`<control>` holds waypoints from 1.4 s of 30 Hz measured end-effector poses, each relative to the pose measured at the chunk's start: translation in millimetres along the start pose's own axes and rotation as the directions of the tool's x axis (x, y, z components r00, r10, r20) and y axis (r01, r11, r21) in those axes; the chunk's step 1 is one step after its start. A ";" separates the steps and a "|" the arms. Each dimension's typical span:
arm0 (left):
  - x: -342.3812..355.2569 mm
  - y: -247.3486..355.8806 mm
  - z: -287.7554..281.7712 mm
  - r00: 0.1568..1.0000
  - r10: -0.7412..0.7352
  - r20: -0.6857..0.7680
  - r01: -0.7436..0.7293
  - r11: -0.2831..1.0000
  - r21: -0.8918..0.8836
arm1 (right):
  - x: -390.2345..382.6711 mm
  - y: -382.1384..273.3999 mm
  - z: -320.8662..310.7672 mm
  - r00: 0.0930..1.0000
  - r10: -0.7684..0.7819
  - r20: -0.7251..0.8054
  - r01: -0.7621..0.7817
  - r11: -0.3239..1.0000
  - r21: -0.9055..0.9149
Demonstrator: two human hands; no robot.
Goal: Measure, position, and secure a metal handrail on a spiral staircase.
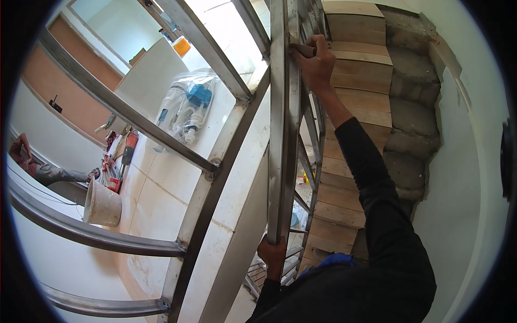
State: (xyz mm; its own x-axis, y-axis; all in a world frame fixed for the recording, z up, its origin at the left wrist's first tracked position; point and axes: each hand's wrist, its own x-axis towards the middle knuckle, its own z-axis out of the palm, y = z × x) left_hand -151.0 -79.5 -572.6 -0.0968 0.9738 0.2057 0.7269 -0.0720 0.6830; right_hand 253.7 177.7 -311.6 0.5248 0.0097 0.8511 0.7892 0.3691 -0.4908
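My left hand (272,251) grips a long square steel rail (278,145) near its lower visible part. Higher up the same rail, my right hand (315,63) is closed on a small dark brown piece (302,50), like a folded sheet or pad, which touches the steel. The rail is part of a welded steel railing. Beside it on the left, curved steel bars (116,107) join a slanted post (221,161) standing along a white ledge (226,231).
Cardboard-covered steps (355,75) descend at right beside bare concrete and a pale wall (468,177). Beyond the bars lie bagged plastic fittings (191,110), a red power tool (131,142), a bucket (101,204) and an orange container (182,44). Another person (46,173) is at the far left.
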 end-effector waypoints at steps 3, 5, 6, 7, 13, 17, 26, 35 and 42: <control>0.8 -2.5 3.6 1.000 -0.002 0.021 0.002 1.000 0.001 | -1.2 11.3 -1.2 0.999 0.034 -0.003 -0.034 0.998 0.044; 0.4 0.0 -1.4 1.000 -0.017 0.025 0.017 1.000 0.006 | -0.7 10.0 5.7 0.996 0.088 0.029 -0.091 0.991 0.097; 1.1 2.0 -3.4 0.999 -0.021 0.030 0.021 1.000 0.004 | 1.0 9.8 8.6 1.000 0.023 -0.012 -0.023 0.998 0.056; 7.6 3.7 4.3 1.000 0.023 -0.007 -0.023 0.999 0.023 | 2.9 12.6 8.5 0.997 -0.053 -0.053 0.053 0.999 0.004; 4.6 0.8 2.0 1.000 -0.007 0.018 0.006 0.999 0.036 | 1.5 12.7 8.6 0.999 0.031 0.040 -0.032 0.999 0.028; -1.0 -3.7 1.0 1.000 0.028 0.003 -0.028 0.998 0.064 | -1.7 10.6 3.1 1.000 0.016 -0.019 -0.017 1.000 -0.009; 3.0 5.7 8.3 0.999 -0.001 0.047 0.004 0.998 -0.060 | 0.4 24.5 -2.3 0.996 0.070 0.061 -0.069 0.998 -0.013; 1.3 5.8 0.4 0.999 -0.029 0.042 0.029 0.999 0.015 | -16.6 11.1 -6.3 0.988 -0.129 0.087 0.137 0.985 -0.103; 0.1 -0.9 6.5 0.999 0.012 -0.031 -0.011 0.999 0.046 | -1.1 17.5 -18.5 0.992 -0.093 -0.086 0.088 0.994 -0.066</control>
State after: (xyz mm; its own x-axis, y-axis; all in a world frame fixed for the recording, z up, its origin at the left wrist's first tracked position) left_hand -147.2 -77.9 -577.7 -0.1087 0.9658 0.2355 0.7581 -0.0727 0.6480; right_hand 272.9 166.9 -324.5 0.4744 -0.1045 0.8741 0.8516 0.3059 -0.4256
